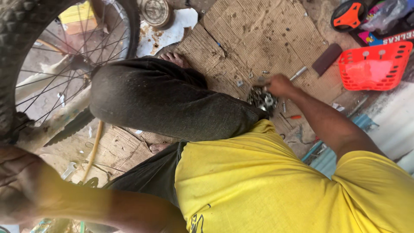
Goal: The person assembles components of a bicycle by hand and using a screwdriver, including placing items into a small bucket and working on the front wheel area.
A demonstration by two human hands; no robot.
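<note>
1. My left hand, blurred at 8 o'clock, steadies the wheel; grip unclear.
2. My right hand pinches the sprocket cluster on the cardboard, beside my knee, within reach.

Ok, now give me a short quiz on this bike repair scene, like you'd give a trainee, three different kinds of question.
1. True or false: the right hand is at a cluster of small metal parts lying on the cardboard.
2. Which colour is the plastic basket? A blue, B red, C green.
3. Fill the gap: the spoked bicycle wheel stands on the same side as the person's ___ hand.

Key: 1 true; 2 B; 3 left, the blurred left hand is just below the wheel in the head view.
</note>
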